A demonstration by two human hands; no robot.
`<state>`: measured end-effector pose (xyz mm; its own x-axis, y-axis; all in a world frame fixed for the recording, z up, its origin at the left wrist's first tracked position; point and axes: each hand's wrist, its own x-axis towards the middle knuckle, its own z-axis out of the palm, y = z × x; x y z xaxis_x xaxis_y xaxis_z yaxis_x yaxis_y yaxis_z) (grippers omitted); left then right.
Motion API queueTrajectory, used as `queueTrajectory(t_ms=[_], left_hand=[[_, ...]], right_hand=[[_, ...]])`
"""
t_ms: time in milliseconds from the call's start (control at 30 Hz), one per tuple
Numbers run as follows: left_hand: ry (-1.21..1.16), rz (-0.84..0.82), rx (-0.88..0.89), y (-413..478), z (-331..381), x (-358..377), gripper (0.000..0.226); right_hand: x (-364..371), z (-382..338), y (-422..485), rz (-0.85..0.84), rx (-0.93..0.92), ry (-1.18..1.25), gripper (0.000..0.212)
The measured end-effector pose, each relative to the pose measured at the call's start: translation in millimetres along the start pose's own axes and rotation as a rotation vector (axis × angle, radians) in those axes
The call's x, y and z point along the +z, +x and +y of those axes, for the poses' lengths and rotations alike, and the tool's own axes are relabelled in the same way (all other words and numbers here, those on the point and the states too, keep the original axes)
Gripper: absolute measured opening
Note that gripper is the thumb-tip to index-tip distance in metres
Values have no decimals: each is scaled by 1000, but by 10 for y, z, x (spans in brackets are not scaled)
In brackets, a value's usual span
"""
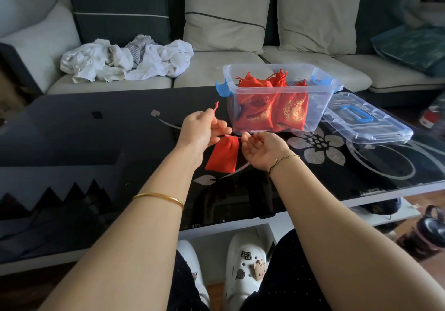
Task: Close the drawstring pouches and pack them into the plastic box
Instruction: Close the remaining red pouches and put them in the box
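Red fabric pouch (224,154) sat between both hands over the black counter (96,137), just before the clear plastic box (284,65) holding other pouches (290,109). The left grip (202,130) pinched one drawstring (216,106); the right grip (262,149) pinched the other.
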<state>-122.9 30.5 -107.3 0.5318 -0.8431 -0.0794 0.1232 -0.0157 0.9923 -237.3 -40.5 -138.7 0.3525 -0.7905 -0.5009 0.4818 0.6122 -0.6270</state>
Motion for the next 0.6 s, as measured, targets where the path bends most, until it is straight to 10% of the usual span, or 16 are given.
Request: queueTrajectory(t_ms=[300, 467, 600], left_hand=[[471, -194, 51, 3, -32, -6, 7], [434, -180, 58, -11, -46, 36, 13], [388, -172, 12, 19, -60, 33, 16]], right_hand=[[177, -161, -268, -180, -497, -555, 26], [201, -144, -266, -122, -362, -624, 45], [146, -96, -248, -102, -374, -841, 15]])
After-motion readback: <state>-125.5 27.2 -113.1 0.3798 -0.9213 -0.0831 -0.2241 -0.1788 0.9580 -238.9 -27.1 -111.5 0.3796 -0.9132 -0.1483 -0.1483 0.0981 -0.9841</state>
